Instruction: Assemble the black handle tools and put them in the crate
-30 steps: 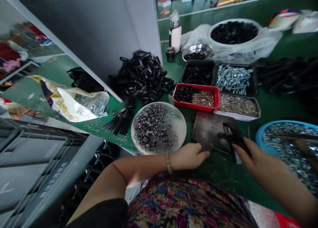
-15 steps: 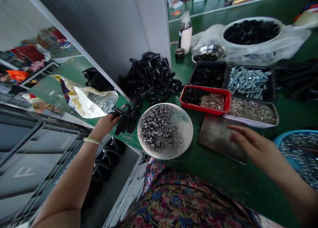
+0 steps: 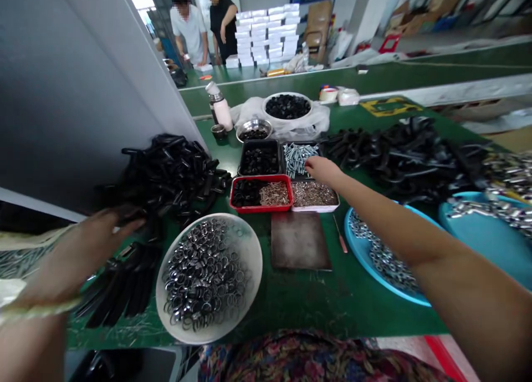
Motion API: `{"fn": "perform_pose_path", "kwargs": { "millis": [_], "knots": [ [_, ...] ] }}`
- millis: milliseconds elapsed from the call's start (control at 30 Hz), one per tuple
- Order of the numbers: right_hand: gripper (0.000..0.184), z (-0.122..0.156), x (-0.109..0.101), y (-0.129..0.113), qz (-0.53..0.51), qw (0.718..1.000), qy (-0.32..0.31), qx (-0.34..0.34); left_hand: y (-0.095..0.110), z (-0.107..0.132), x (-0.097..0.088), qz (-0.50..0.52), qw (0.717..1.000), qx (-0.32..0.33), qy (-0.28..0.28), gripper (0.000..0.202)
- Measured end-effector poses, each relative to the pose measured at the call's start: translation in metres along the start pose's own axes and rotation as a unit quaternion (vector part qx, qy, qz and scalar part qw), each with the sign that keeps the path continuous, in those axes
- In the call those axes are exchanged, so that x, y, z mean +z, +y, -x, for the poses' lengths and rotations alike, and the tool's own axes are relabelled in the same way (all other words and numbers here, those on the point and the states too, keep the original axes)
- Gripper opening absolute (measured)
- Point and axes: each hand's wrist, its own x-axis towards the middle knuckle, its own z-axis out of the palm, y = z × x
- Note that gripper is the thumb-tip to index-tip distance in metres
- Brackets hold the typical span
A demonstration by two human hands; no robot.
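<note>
My left hand (image 3: pixel 89 249) is smeared by motion at the near edge of a pile of black plastic tube-like parts (image 3: pixel 174 171); dark parts lie about its fingers, and I cannot make out its grip. Below it, several flat black handle-like pieces (image 3: pixel 128 282) lie side by side. My right hand (image 3: pixel 324 170) reaches into a black tray of silver screws (image 3: pixel 296 159), its fingers drawn together and their tips partly hidden. Between my arms stand a white bowl of metal rings (image 3: pixel 203 271) and a dark metal plate (image 3: pixel 300 240).
Close by are a red tray (image 3: pixel 261 209) of black parts and pins, a white tray of small metal pieces (image 3: pixel 315 195), a blue basin (image 3: pixel 386 254), a thin pink-handled tool (image 3: pixel 341 238) and a flask (image 3: pixel 220 107). A grey panel (image 3: pixel 83 93) rises at left. Two people stand beyond.
The view has swung up and right. My right hand has moved from over the metal plate to the screw tray. My left hand has left the flat black pieces for the black pile's edge.
</note>
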Motion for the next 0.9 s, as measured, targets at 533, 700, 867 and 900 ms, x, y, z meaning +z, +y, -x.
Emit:
{"fn": "perform_pose_path", "kwargs": {
  "millis": [533, 700, 867, 900],
  "knots": [
    [0.028, -0.045, 0.029, 0.031, 0.114, 0.983, -0.120, -0.084, 0.230, -0.263, 0.190, -0.058, 0.990, 0.099, -0.083, 0.027],
    [0.030, -0.049, 0.031, 0.028, 0.086, 0.987, -0.103, -0.085, 0.225, -0.246, 0.172, 0.016, 0.996, 0.084, -0.016, 0.029],
    [0.022, -0.047, 0.023, 0.025, 0.031, 0.995, -0.061, -0.066, 0.218, -0.179, 0.156, 0.438, 0.898, 0.012, -0.030, 0.025],
    [0.021, -0.042, 0.020, 0.022, 0.017, 0.997, -0.047, -0.063, 0.214, -0.160, 0.155, 0.553, 0.832, -0.017, -0.045, 0.023]
  ]
}}
